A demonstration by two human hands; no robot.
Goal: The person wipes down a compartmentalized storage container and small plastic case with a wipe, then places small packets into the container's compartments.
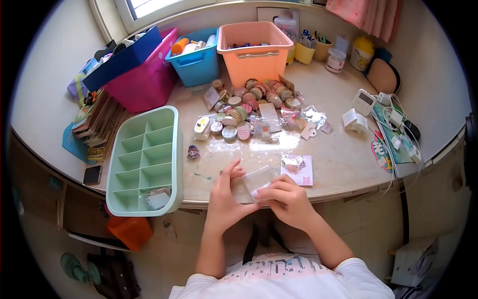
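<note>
My right hand [290,200] has its fingers closed on the lower edge of a small clear plastic pouch [258,178], which stands tilted over the table's front edge. Something whitish shows near its bottom; I cannot make out what. On the pouch's other side is my left hand [224,202], fingers spread and thumb reaching toward its lower corner. Just right of the pouch, a pink card in a clear wrapper [304,177] lies flat. A small cartoon-figure charm [193,152] lies beyond my left hand. The light green divided box [178,149] holds a few flat packets [158,198] in its nearest right compartment.
Washi tape rolls [230,132] and small packets are heaped mid-table. Behind stand an orange bin [256,62], a blue basket [196,72] and a magenta bin [139,92]. Cables and chargers [396,119] lie at right. A phone [92,174] rests at left.
</note>
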